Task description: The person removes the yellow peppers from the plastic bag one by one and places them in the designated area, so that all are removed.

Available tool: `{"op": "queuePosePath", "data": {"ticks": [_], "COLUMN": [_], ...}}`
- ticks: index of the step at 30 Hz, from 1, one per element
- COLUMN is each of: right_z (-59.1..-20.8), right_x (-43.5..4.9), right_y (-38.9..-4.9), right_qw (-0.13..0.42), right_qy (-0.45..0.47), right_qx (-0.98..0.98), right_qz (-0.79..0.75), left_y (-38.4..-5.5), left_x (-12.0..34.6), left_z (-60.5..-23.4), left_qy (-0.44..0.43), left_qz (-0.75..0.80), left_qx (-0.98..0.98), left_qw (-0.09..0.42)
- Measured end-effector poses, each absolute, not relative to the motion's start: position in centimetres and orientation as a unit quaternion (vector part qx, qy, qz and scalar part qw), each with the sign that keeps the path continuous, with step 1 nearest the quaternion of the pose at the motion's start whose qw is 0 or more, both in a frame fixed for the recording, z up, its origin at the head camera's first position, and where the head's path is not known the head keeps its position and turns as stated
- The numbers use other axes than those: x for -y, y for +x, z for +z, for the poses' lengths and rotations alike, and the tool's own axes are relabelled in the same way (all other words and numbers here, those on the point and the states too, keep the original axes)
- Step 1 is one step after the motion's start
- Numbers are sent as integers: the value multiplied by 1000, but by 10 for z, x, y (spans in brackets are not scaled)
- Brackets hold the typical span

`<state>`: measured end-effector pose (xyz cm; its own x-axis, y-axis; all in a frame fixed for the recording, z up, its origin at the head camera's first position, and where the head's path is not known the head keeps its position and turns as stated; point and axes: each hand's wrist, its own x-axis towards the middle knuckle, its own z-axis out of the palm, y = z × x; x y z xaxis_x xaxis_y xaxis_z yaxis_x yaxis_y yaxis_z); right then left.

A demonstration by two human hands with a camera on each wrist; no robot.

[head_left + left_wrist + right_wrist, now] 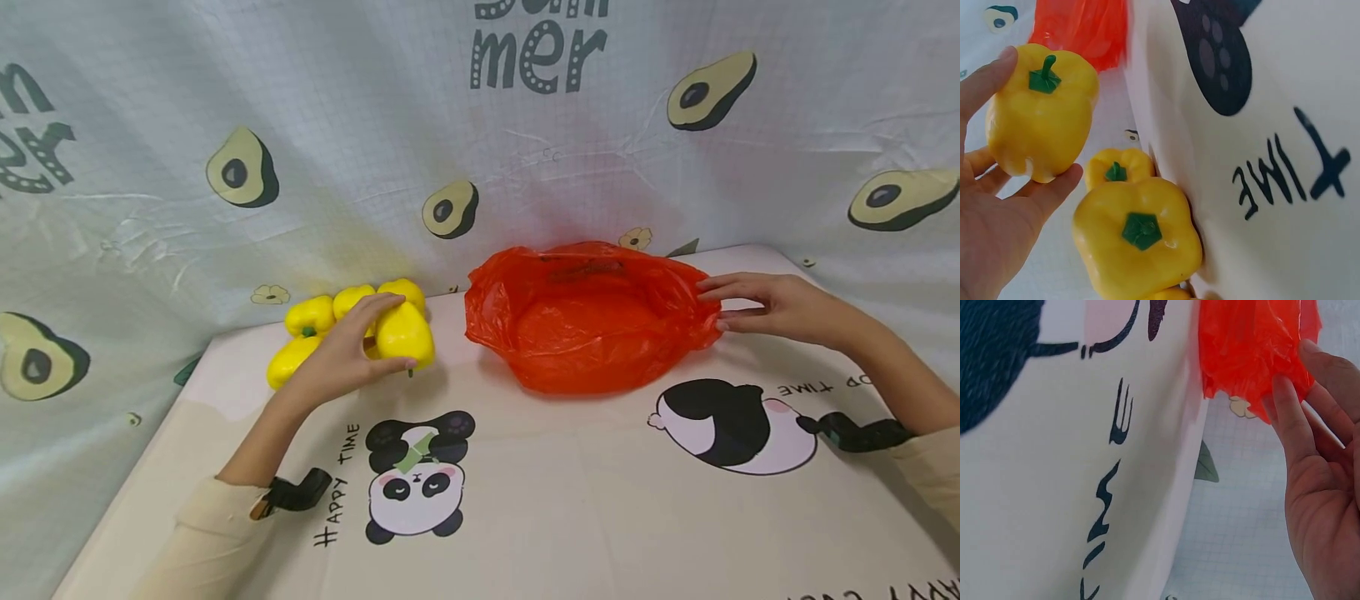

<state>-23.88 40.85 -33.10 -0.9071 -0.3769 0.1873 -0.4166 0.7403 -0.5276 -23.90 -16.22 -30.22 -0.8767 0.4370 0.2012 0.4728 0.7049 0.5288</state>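
Note:
A yellow bell pepper (405, 336) with a small green stem is gripped by my left hand (337, 358), thumb on one side and fingers on the other. In the left wrist view the held pepper (1044, 119) is raised above other yellow peppers (1138, 237). A red plastic bag (585, 333) lies on the table, its mouth spread wide. My right hand (787, 308) holds the bag's right edge between thumb and fingers. Up close in the right wrist view, fingertips lie against the crumpled red plastic (1247, 350).
More yellow peppers (310, 315) are grouped at the table's back left. The light tablecloth (570, 500) carries panda prints and lettering. Behind the table hangs a pale curtain (360, 108) with avocado prints, close to the bag and peppers.

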Motion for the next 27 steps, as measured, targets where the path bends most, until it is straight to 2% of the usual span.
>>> {"op": "queuePosePath", "data": {"ticks": [27], "right_z": [-325], "right_x": [-404], "right_y": [-243], "right_qw": [34], "right_qy": [214], "right_qx": [934], "right_qz": [283], "left_y": [-249], "left_x": [169], "left_z": [-302], "left_qy": [-255], "left_qz": [-282], "left_qx": [925], "left_qw": [22]}}
